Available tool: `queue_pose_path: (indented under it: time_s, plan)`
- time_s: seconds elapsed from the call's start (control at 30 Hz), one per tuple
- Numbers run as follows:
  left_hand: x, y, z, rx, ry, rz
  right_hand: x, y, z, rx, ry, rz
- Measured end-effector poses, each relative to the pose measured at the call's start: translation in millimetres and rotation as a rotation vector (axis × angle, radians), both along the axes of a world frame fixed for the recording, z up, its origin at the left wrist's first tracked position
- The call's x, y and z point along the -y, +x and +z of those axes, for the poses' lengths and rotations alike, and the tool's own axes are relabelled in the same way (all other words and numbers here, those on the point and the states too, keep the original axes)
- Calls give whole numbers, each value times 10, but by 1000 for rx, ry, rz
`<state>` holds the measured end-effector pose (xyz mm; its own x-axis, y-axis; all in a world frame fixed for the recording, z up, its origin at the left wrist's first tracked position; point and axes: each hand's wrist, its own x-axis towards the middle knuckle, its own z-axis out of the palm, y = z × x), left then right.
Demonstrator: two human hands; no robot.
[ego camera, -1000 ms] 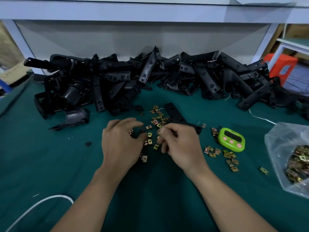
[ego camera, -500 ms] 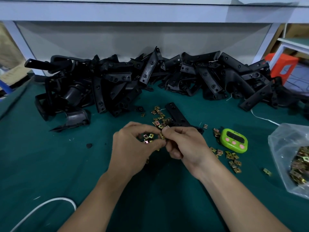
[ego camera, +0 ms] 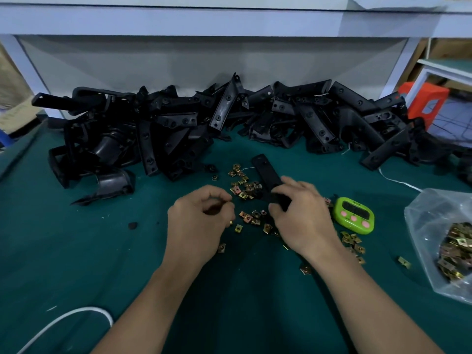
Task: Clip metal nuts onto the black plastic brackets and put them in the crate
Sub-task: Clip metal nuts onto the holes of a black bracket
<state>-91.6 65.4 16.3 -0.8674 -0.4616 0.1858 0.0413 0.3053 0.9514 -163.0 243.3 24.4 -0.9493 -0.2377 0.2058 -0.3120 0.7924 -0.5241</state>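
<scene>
A flat black plastic bracket (ego camera: 265, 172) lies on the green mat, its near end gripped by my right hand (ego camera: 301, 215). My left hand (ego camera: 199, 221) hovers just left of it with fingers curled; it seems to pinch a small metal nut between thumb and fingertips, though the nut is mostly hidden. Several brass-coloured metal nuts (ego camera: 245, 187) lie scattered between and beyond both hands. More nuts (ego camera: 353, 244) lie to the right of my right wrist. No crate is in view.
A long heap of black brackets (ego camera: 178, 129) fills the back of the table. A green timer (ego camera: 355, 215) sits right of my right hand. A clear bag of nuts (ego camera: 449, 241) lies at the right edge, a white cable (ego camera: 76, 315) at front left.
My hands have parted. The right hand moved right and forward to grip the bracket's near end, while the left hand drew back slightly left with its fingers curled.
</scene>
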Motion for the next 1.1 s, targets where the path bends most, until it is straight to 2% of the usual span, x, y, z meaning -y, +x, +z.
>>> queue_pose_path:
  time_s: [0.1, 0.23, 0.3, 0.37, 0.53, 0.7, 0.83, 1.03, 1.1]
  plan:
    - [15, 1, 1, 4, 20, -27, 83, 70, -27, -96, 54, 5]
    - [55, 0, 21, -13, 47, 23, 144, 180, 5, 85, -138, 131]
    - [74, -3, 30, -8, 86, 27, 88, 121, 29, 77, -206, 92]
    - [77, 0, 40, 18, 101, 20, -7, 23, 77, 83, -128, 63]
    - [79, -12, 23, 65, 108, 0, -105, -126, 82, 203, 196, 282]
    - [91, -5, 20, 64, 145, -46, -114, -128, -5, -36, 263, 220]
    - [98, -3, 26, 58, 226, -93, -36, -81, 17, -97, 369, 181]
    - [69, -15, 44, 39, 306, -113, 37, 49, 173, -170, 54, 182]
    - [60, -19, 63, 33, 305, -126, 56, 102, 226, -233, 101, 221]
